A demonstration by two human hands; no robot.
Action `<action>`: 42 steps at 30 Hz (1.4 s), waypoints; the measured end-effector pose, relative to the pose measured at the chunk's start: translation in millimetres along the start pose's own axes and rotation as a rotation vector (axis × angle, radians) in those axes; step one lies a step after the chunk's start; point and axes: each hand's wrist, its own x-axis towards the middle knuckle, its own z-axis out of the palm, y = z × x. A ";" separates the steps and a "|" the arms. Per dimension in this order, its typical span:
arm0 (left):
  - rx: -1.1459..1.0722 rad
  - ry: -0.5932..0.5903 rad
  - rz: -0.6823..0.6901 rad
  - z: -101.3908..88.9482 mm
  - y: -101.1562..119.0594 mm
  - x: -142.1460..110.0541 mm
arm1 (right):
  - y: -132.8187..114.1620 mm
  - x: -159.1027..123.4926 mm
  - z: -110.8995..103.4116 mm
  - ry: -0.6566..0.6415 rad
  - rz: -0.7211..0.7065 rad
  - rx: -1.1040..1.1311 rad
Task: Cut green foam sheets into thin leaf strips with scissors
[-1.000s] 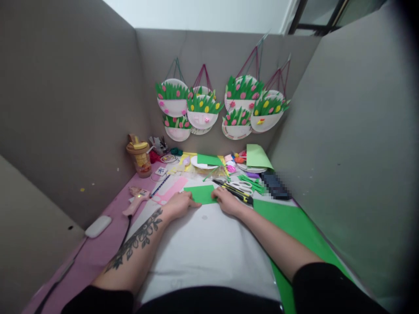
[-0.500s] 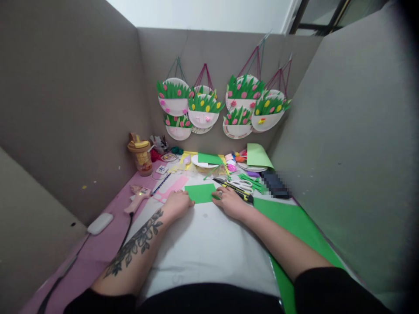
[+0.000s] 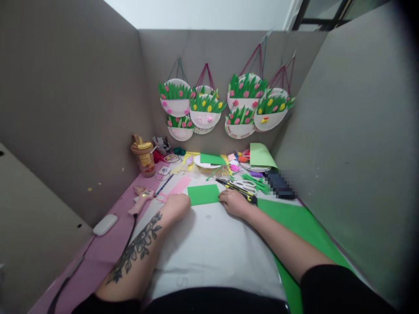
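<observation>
A green paper rectangle [image 3: 203, 195] lies flat on the white sheet in front of me. My left hand [image 3: 177, 206] is closed like a fist against the paper's lower left edge; its fingertips are tucked out of sight, and whatever they hold is hidden. At the opposite edge, the bent fingers of my right hand [image 3: 233, 202] pinch the paper's right side. Just behind the right hand lie a yellow and black utility knife [image 3: 244, 192] and scissors with white handles [image 3: 247, 186]. Pink paper [image 3: 179, 185] rests behind the left hand.
A pink glue gun [image 3: 142, 201] and a lidded cup [image 3: 144, 159] stand left. Green strips [image 3: 257, 182], a blurred dark phone [image 3: 279, 185] and large green paper [image 3: 294, 218] are right. At the back sits a paper plate [image 3: 204, 163]; plate baskets [image 3: 205, 118] hang on the partition [image 3: 209, 48].
My left hand has curled tighter, its fingertips now hidden. The right fingers have drawn back to the paper's right edge, uncovering more of it. The view has shifted slightly.
</observation>
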 end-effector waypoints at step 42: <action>-0.349 0.125 0.123 26.9 -28.5 33.2 | 18.3 5.7 21.3 0.238 0.186 0.503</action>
